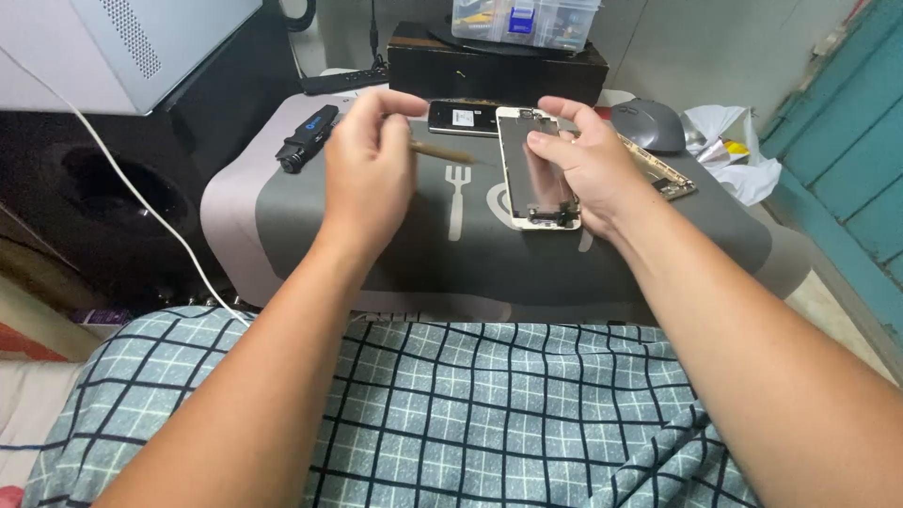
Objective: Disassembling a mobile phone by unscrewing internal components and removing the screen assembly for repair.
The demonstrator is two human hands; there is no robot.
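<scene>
The white-framed phone screen panel, a flat rectangle with a shiny metal back plate, is being held tilted above the grey mat that is covering the surface. The right hand is gripping it from the right side, the thumb pressing on the back plate and the fingers curling over the top edge, so the panel is pinched between them.

The left hand is hovering just left of the panel, its fingers pressed together around a thin brown stick-like tool whose tip is pointing toward the panel's left edge. Whether the tip is touching the panel cannot be told.

Behind the panel, a dark phone is lying flat on the mat, partly hidden by the hands. A gold-coloured phone housing is lying under the right wrist, mostly covered by it. A small black gadget is resting near the mat's left rear corner, well apart from the panel. A grey computer mouse is sitting at the right rear, just beside a crumpled white plastic bag. A black box is standing at the back, carrying a clear plastic parts organiser. A white cable is running down the left side. A checked blue-grey cloth is covering the person's lap below the surface.
</scene>
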